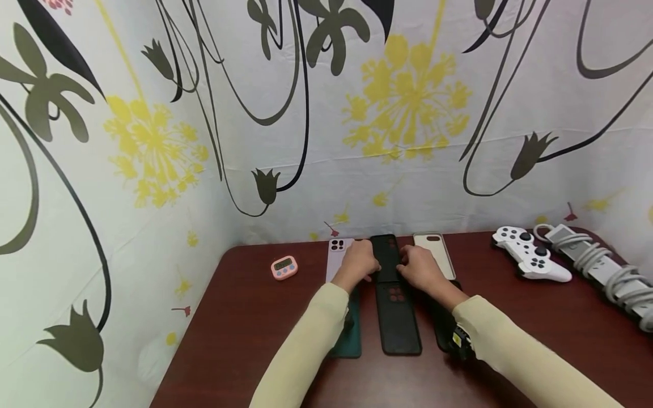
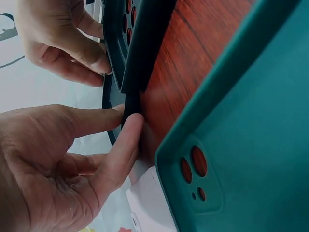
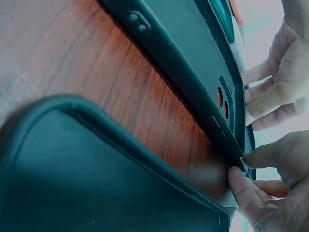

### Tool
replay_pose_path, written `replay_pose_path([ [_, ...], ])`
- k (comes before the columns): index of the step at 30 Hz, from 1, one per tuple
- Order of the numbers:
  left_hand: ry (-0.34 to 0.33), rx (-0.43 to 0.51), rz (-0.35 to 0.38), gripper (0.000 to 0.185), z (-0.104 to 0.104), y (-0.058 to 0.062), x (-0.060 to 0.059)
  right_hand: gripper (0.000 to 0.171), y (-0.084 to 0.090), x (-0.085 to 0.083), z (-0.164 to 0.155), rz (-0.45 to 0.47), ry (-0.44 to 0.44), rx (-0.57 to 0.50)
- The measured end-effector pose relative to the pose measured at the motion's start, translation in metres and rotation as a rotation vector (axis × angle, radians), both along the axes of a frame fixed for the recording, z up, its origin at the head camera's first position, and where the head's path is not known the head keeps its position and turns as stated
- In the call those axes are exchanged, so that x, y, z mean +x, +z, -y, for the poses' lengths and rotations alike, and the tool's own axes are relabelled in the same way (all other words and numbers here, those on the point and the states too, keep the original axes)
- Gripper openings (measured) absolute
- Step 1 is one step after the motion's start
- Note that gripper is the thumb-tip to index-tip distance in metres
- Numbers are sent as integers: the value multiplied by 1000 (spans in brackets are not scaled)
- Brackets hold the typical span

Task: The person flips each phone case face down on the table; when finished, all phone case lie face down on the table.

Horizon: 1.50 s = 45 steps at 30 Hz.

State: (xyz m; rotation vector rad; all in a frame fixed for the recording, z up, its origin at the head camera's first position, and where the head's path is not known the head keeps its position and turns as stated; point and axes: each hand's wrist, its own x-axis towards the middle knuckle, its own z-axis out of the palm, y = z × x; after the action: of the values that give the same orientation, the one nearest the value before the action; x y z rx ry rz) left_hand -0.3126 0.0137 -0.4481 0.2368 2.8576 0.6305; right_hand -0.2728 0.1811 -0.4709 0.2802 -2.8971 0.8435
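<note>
A black phone case (image 1: 386,258) lies at the back middle of the dark wooden worktop (image 1: 245,323), its near end meeting a second black case (image 1: 397,320) that lies in line with it. The left hand (image 1: 359,265) pinches the left edge of the far case between thumb and forefinger, and the right hand (image 1: 421,268) has its fingers curled onto the right edge, so both grips are closed on that case. A dark green case (image 1: 351,334) lies just left of the near black one, partly under the left sleeve. A pale pink case (image 1: 337,256) and a beige case (image 1: 437,252) flank the hands. Farther off sit a pink timer (image 1: 284,267), a white game controller (image 1: 530,254) and a grey power strip (image 1: 602,266).
</note>
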Motion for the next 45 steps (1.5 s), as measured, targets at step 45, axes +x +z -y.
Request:
replay_pose_path([
  [45, 12, 179, 73, 66, 11, -10, -11, 50, -5, -5, 15, 57, -61, -112],
])
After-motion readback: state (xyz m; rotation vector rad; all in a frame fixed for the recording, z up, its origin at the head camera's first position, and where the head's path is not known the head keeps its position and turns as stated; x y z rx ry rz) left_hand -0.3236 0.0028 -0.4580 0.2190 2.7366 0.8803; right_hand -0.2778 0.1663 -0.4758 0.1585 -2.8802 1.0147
